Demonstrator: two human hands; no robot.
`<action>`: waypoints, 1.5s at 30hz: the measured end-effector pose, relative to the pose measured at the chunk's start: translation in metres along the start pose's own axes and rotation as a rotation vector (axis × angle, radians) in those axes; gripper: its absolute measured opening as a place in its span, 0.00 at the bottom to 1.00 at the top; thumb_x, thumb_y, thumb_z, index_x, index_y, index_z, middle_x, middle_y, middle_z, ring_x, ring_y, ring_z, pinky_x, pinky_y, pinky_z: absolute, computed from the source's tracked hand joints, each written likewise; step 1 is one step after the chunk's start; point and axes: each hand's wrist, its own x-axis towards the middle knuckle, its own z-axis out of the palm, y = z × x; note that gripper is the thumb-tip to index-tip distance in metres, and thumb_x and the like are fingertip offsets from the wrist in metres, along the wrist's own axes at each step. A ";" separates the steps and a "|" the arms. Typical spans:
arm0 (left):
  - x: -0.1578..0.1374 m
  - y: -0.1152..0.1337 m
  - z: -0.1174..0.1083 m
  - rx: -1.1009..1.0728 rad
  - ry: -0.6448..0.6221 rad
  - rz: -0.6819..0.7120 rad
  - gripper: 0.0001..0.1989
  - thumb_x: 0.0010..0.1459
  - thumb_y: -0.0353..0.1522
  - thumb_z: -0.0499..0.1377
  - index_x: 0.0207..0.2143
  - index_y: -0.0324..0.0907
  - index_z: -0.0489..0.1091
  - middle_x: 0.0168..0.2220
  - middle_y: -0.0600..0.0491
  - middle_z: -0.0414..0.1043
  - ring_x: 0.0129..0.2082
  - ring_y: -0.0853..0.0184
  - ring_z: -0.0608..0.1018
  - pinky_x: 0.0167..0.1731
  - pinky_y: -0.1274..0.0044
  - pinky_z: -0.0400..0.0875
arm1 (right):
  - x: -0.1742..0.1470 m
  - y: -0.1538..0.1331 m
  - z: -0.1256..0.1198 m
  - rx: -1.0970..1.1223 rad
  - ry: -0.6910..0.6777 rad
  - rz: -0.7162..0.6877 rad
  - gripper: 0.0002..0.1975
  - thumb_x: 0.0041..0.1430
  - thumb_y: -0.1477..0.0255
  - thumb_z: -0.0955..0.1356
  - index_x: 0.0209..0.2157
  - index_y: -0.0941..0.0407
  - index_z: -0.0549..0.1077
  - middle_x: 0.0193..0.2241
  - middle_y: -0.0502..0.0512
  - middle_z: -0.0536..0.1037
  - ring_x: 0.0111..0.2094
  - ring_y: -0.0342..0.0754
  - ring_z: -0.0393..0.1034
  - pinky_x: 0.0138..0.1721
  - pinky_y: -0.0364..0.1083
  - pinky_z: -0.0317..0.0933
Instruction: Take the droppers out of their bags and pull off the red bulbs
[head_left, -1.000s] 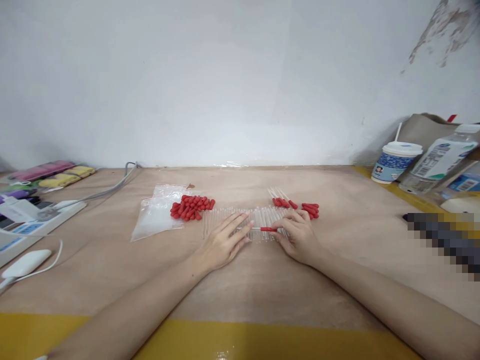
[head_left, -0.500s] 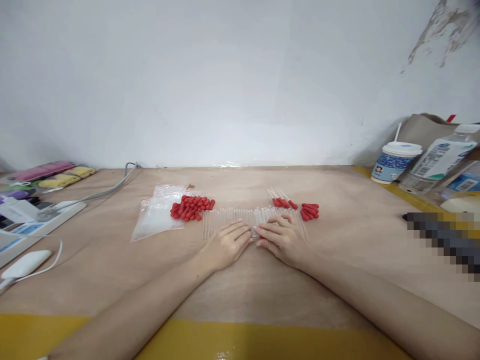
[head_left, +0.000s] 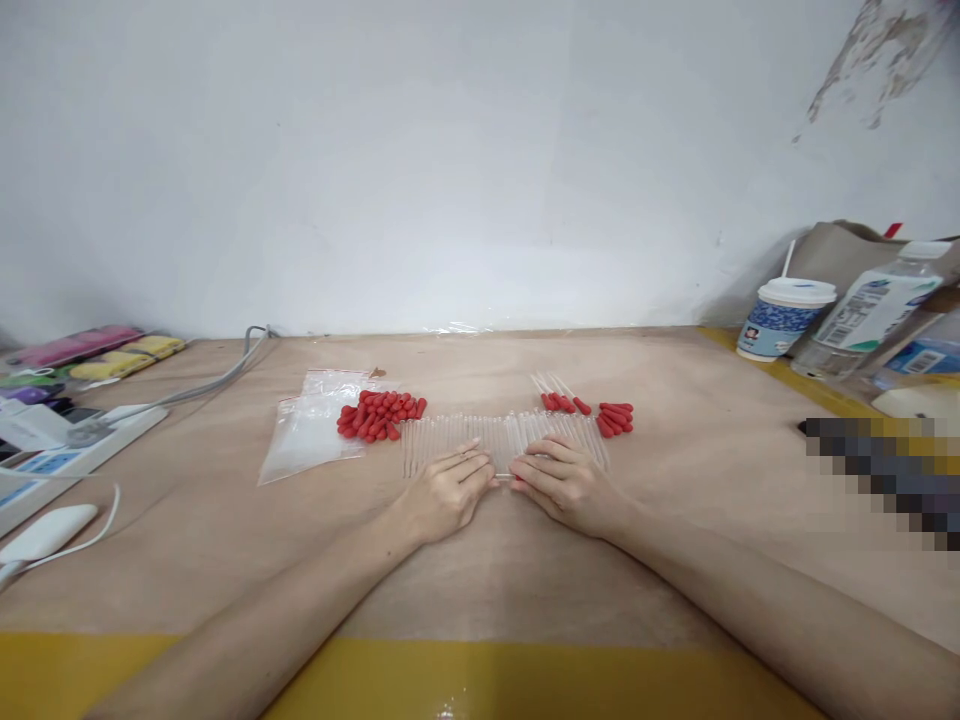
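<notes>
In the middle of the table my left hand [head_left: 452,490] is closed, pinching one end of a thin glass dropper tube [head_left: 503,477]. Facing it, my right hand [head_left: 570,482] is closed on a red rubber bulb, mostly hidden by the fingers, with a bit of red showing at the tips. The tube spans the small gap between the hands; whether it sits inside the bulb is hidden. Behind the hands lies a row of clear glass tubes [head_left: 480,430]. Red rubber bulbs [head_left: 379,415] are heaped at its left end, and a smaller bulb group [head_left: 616,419] lies at its right.
Several droppers with red bulbs [head_left: 561,403] lie behind the row. Clear zip bags [head_left: 307,440] are left of the heap. A power strip [head_left: 97,440] with cables stands at far left. At right are a paper cup [head_left: 784,320] and a plastic bottle [head_left: 870,315].
The hands stay close together, with slightly more of the glass tube showing between them. The whole view has shifted a little; the heaps and the row look the same.
</notes>
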 end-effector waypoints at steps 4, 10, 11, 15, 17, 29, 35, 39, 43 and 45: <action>0.000 0.003 -0.004 -0.025 -0.009 -0.023 0.08 0.59 0.28 0.49 0.34 0.38 0.67 0.33 0.51 0.74 0.36 0.70 0.76 0.50 0.70 0.68 | -0.002 -0.001 0.000 0.020 0.017 -0.021 0.08 0.57 0.77 0.63 0.38 0.56 0.70 0.30 0.52 0.76 0.35 0.46 0.67 0.35 0.47 0.63; -0.017 -0.014 -0.015 0.023 0.044 -0.087 0.08 0.58 0.28 0.50 0.35 0.40 0.68 0.35 0.51 0.74 0.37 0.68 0.76 0.46 0.69 0.71 | -0.011 0.010 -0.014 -0.017 0.091 -0.011 0.09 0.56 0.77 0.64 0.37 0.55 0.72 0.30 0.52 0.77 0.35 0.47 0.68 0.35 0.48 0.63; -0.020 -0.021 -0.018 0.065 0.074 -0.145 0.08 0.58 0.29 0.50 0.35 0.40 0.68 0.34 0.51 0.74 0.37 0.67 0.76 0.44 0.69 0.72 | -0.013 0.016 -0.019 -0.043 0.113 0.055 0.08 0.55 0.76 0.65 0.37 0.54 0.73 0.29 0.52 0.77 0.35 0.47 0.68 0.35 0.48 0.63; -0.027 -0.048 -0.033 0.261 0.000 -0.508 0.11 0.60 0.33 0.48 0.34 0.42 0.69 0.34 0.51 0.72 0.31 0.66 0.75 0.28 0.74 0.72 | -0.020 0.043 -0.040 -0.158 0.167 0.377 0.08 0.55 0.70 0.65 0.37 0.51 0.74 0.30 0.53 0.77 0.30 0.46 0.68 0.34 0.48 0.61; -0.028 -0.054 -0.037 0.348 -0.098 -0.604 0.12 0.60 0.32 0.46 0.35 0.41 0.69 0.34 0.49 0.69 0.28 0.65 0.74 0.23 0.75 0.69 | -0.023 0.057 -0.048 -0.129 0.193 0.507 0.10 0.57 0.69 0.63 0.38 0.52 0.74 0.31 0.55 0.75 0.29 0.46 0.67 0.32 0.45 0.62; -0.034 -0.056 -0.027 0.430 -0.344 -0.616 0.12 0.54 0.25 0.47 0.34 0.37 0.70 0.30 0.47 0.66 0.27 0.65 0.72 0.21 0.78 0.62 | -0.063 0.123 -0.057 0.041 0.194 1.207 0.14 0.47 0.70 0.65 0.38 0.59 0.71 0.23 0.54 0.73 0.23 0.45 0.67 0.25 0.44 0.62; -0.026 -0.048 -0.026 0.332 -0.346 -0.683 0.13 0.57 0.29 0.47 0.28 0.37 0.71 0.30 0.48 0.67 0.28 0.66 0.72 0.24 0.78 0.64 | -0.068 0.125 -0.050 0.153 0.194 1.225 0.13 0.47 0.67 0.66 0.36 0.58 0.72 0.24 0.55 0.74 0.25 0.45 0.68 0.26 0.44 0.62; -0.026 -0.047 -0.025 0.274 -0.267 -0.664 0.14 0.58 0.35 0.49 0.32 0.38 0.71 0.32 0.48 0.68 0.30 0.65 0.73 0.28 0.76 0.67 | -0.070 0.127 -0.046 0.158 0.234 1.134 0.17 0.44 0.64 0.68 0.35 0.58 0.71 0.27 0.55 0.74 0.24 0.44 0.65 0.25 0.44 0.61; -0.027 -0.046 -0.024 0.256 -0.182 -0.639 0.15 0.58 0.37 0.49 0.36 0.38 0.71 0.34 0.48 0.69 0.32 0.65 0.74 0.29 0.76 0.68 | -0.071 0.128 -0.047 0.126 0.168 1.025 0.17 0.43 0.63 0.68 0.35 0.57 0.70 0.27 0.54 0.74 0.26 0.45 0.64 0.28 0.45 0.60; -0.027 -0.044 -0.024 0.257 -0.149 -0.609 0.15 0.58 0.37 0.49 0.37 0.38 0.71 0.35 0.48 0.69 0.33 0.64 0.73 0.30 0.76 0.68 | -0.072 0.128 -0.048 0.101 0.134 0.999 0.16 0.43 0.63 0.68 0.34 0.57 0.70 0.28 0.54 0.75 0.27 0.45 0.64 0.30 0.45 0.59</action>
